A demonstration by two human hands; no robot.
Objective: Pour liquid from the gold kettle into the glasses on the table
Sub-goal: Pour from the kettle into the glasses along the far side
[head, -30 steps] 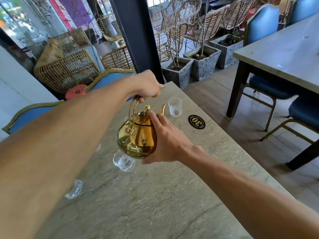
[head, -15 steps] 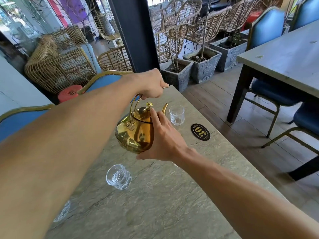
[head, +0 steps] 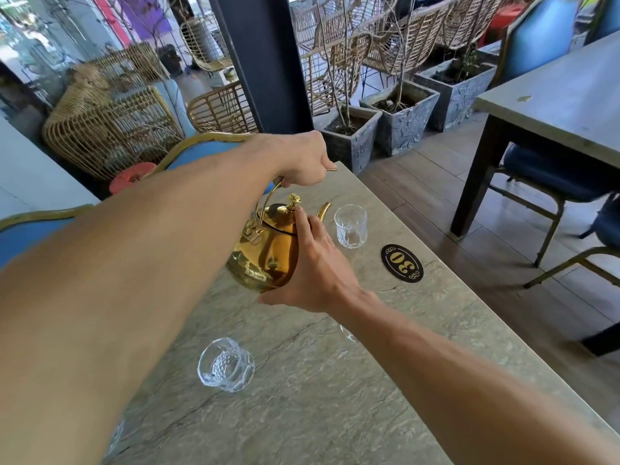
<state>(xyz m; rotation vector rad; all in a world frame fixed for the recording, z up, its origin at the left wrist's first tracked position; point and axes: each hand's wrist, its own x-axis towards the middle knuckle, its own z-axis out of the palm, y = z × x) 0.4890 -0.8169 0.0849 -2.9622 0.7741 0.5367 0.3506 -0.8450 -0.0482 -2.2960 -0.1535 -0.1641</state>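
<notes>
My left hand (head: 303, 159) grips the kettle (head: 265, 253) handle; my right hand (head: 315, 270) cups its side, fingertip apparently on the lid. A glass (head: 350, 226) stands at two o'clock.

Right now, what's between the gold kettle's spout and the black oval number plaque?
In the head view, one clear cut-glass tumbler stands upright between spout and plaque.

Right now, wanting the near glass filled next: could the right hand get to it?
Probably yes: the near glass stands in the open, but the right hand must first let go of the kettle.
</notes>
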